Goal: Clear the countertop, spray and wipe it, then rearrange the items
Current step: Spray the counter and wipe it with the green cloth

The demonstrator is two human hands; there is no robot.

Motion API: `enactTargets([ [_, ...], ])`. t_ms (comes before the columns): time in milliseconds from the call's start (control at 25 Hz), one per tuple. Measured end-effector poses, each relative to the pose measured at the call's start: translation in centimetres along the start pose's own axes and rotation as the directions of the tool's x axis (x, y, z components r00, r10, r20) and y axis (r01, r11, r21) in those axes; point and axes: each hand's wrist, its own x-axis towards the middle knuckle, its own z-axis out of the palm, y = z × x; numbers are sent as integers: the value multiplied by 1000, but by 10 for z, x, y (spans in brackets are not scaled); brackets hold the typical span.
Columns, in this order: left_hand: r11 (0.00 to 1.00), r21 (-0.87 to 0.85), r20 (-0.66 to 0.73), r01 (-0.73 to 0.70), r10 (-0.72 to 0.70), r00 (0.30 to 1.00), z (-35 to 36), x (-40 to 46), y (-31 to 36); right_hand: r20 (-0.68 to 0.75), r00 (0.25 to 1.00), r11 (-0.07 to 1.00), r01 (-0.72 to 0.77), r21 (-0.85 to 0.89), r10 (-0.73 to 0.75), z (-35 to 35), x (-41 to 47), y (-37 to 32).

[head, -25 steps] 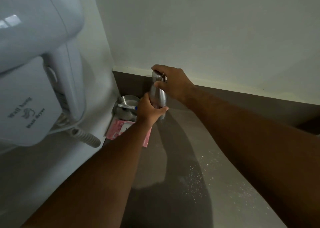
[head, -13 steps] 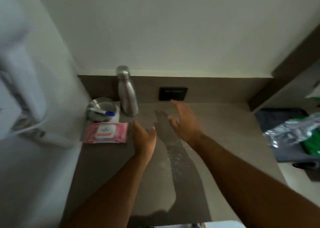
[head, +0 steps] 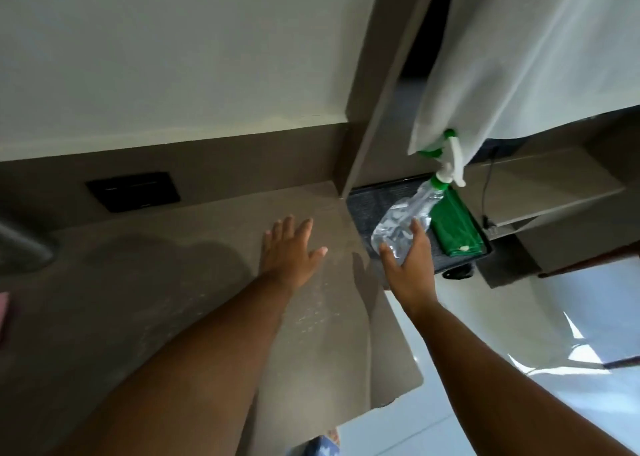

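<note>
The grey-brown countertop (head: pixel 194 303) carries a patch of spray droplets (head: pixel 311 313) near its right end. My left hand (head: pixel 291 249) hovers flat over that end, fingers apart, holding nothing. My right hand (head: pixel 408 265) reaches past the counter's right edge. Its thumb and fingers are spread around the lower end of a clear spray bottle (head: pixel 405 214) with a green-and-white trigger head. The bottle lies tilted on a dark tray (head: pixel 370 201), partly over a folded green cloth (head: pixel 453 228). I cannot tell whether the fingers press on the bottle.
A black wall plate (head: pixel 133 190) sits in the backsplash. At the left edge are a blurred steel bottle (head: pixel 20 247) and a sliver of a pink wipes pack (head: pixel 4 313). A white cloth (head: pixel 519 57) hangs above the tray. White floor (head: pixel 485 403) lies to the right.
Both hands let go of the steel bottle, which stays at the back left. My view swung right, and my right hand moved to the spray bottle on the tray.
</note>
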Motion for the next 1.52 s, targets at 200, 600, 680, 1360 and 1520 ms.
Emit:
enactTargets([
  [200,972,223,-95,75,-55,994,43,38,11,-42,999,982,36,185,-29,-37,93,34],
  [600,955,267,-149,131,-93,984,49,42,7,-112,980,880,197,432,-165,-49,156,-15],
  [680,957,259,-136,133,-100,986,47,42,6,-122,962,894,272,355,-244,-55,140,-23],
  [1360,916,100,-308,389,-343,887,10,-282,-209,236,880,830,257,496,-413,-25,-189,-187],
  [1520,887,118,-295,447,-398,868,14,-335,-272,462,842,921,99,376,-279,41,-263,-166],
])
